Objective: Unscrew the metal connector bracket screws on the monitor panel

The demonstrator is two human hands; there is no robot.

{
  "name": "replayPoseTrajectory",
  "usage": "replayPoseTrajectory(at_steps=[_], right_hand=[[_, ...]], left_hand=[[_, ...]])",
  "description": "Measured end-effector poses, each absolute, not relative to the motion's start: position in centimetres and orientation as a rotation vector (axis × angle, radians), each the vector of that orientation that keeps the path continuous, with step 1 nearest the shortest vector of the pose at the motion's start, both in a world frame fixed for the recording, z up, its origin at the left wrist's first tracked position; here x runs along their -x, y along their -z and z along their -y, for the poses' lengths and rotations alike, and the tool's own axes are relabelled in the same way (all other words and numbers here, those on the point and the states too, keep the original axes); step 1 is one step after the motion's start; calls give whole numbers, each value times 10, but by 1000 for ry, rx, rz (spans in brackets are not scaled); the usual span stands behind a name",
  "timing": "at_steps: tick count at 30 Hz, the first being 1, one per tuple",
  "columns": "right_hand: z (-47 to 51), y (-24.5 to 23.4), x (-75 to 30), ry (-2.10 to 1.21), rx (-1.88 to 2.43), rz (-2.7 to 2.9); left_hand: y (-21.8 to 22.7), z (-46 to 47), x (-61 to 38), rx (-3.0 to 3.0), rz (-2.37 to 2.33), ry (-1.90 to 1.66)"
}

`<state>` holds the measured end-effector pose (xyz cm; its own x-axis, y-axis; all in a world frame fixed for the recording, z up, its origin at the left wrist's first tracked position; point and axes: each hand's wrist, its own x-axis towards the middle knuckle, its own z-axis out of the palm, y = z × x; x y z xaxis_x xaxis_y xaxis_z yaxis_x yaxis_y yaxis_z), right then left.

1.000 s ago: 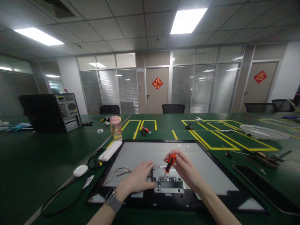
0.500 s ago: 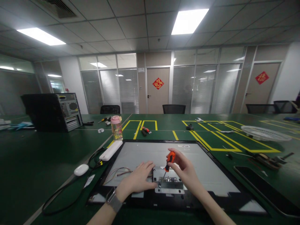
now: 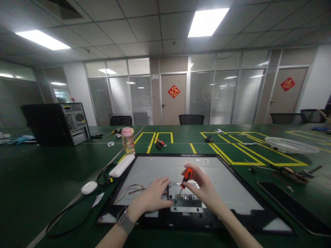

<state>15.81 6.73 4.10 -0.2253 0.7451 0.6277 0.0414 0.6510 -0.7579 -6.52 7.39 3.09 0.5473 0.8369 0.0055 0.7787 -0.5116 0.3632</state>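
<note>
My right hand (image 3: 198, 179) pinches the handle of an orange-and-black screwdriver (image 3: 187, 175), tilted with its thin shaft pointing down and left. Its tip is over a silver metal bracket (image 3: 186, 209) that has a row of connectors; whether it touches a screw is too small to tell. My left hand (image 3: 156, 194), a watch at its wrist, rests with fingers stretched out and thumb apart at the bracket's left edge. Both hands are above the back of a flat display panel (image 3: 152, 168), grey with a black frame. Thin wires (image 3: 129, 188) lie on the panel left of my left hand.
Left of the panel are a white power strip (image 3: 122, 166), a black cable, a white mouse (image 3: 89, 187) and a pink-lidded bottle (image 3: 128, 141). A computer case (image 3: 55, 124) stands farther left. A black phone-like slab (image 3: 292, 206) lies at the right.
The screwdriver's tip has risen slightly and shifted a little right on the bracket, its handle still in my right hand. My left hand stays in place.
</note>
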Motion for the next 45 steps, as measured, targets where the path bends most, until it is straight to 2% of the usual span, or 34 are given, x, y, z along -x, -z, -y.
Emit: replayPoseTrajectory(at_steps=[7, 15, 39, 45], right_hand=[[-64, -39, -155, -872, 565, 1646], [-71, -35, -157, -771, 732, 1681], [-71, -30, -155, -841, 616, 1726], [-69, -29, -154, -701, 717, 1722]], left_hand=[[-31, -74, 65, -2474, -1320, -272], [-30, -74, 65, -2461, -1320, -268], [-23, -79, 67, -2482, -1323, -274], [-25, -77, 66, -2480, -1321, -270]])
